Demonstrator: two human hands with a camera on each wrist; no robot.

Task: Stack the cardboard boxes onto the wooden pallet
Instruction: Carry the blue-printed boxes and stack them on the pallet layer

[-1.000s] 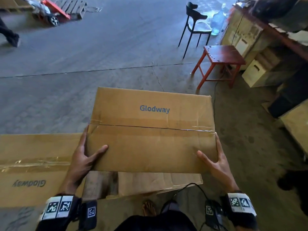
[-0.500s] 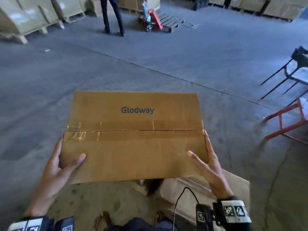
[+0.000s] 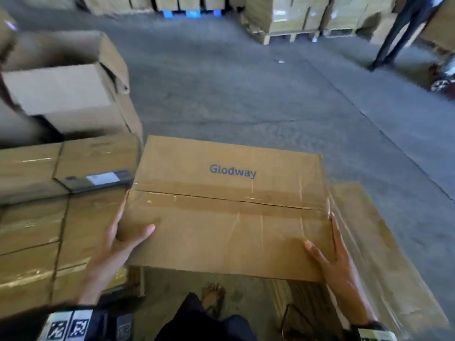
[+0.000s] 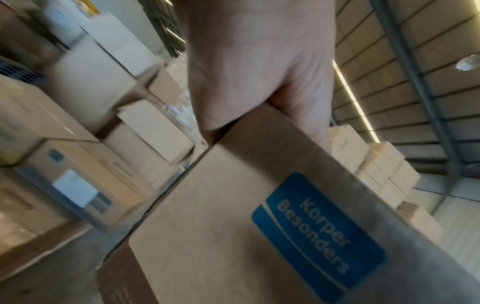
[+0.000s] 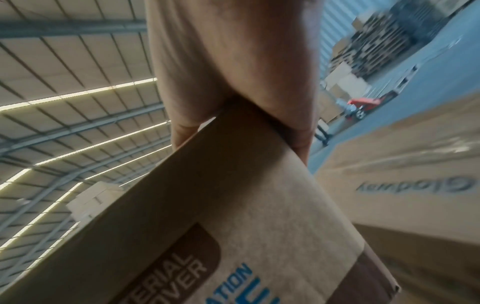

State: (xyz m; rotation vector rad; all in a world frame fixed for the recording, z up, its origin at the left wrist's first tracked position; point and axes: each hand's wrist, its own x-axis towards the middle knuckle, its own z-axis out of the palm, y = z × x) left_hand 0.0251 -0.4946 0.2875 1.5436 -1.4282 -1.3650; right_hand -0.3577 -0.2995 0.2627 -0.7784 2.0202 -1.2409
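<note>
I hold a taped cardboard box printed "Glodway" level in front of me. My left hand grips its near-left corner, thumb on the top face and fingers along the side. My right hand grips the near-right corner the same way. In the left wrist view the left hand straddles the box edge; in the right wrist view the right hand does the same on the box. Another Glodway box lies lower, just right of the held one. I cannot make out a pallet clearly.
Taped boxes are stacked close on my left, with an open box behind them. Bare concrete floor stretches ahead. Loaded pallets line the back. A person stands far right near a red pallet jack.
I have turned left with the box still held in both hands. The chair and red stool have left the view; the box stacks on the left and a lower box on the right have come in.
</note>
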